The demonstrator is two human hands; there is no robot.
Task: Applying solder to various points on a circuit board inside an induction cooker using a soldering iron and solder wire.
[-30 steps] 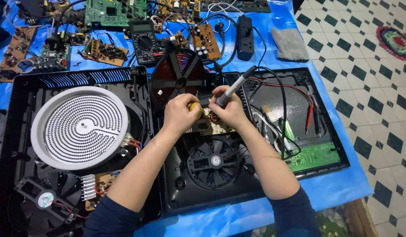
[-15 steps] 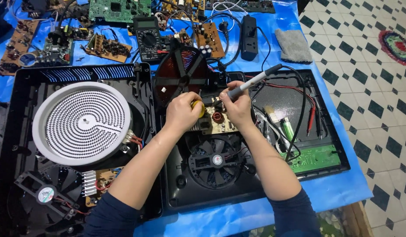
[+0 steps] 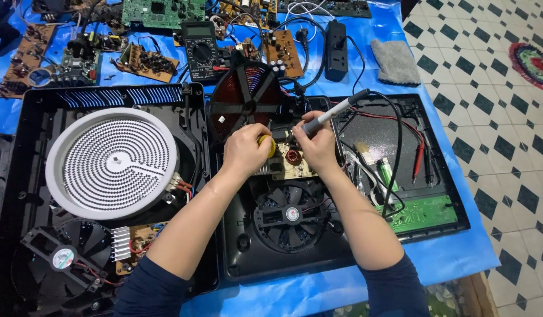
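2 cooling fans [image 3: 291,214], 1 soldering iron [image 3: 333,113] in right hand [image 3: 317,147].

Blue sheet [image 3: 453,258], white spiral-patterned heater disc [image 3: 113,161], green circuit board [image 3: 427,214].

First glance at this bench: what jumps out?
The big white spiral heating element in the open black casing at left. At centre, the right hand holds a soldering iron and the left hand a yellow object over a circuit board, above a black fan. Loose boards crowd the blue sheet's far edge.
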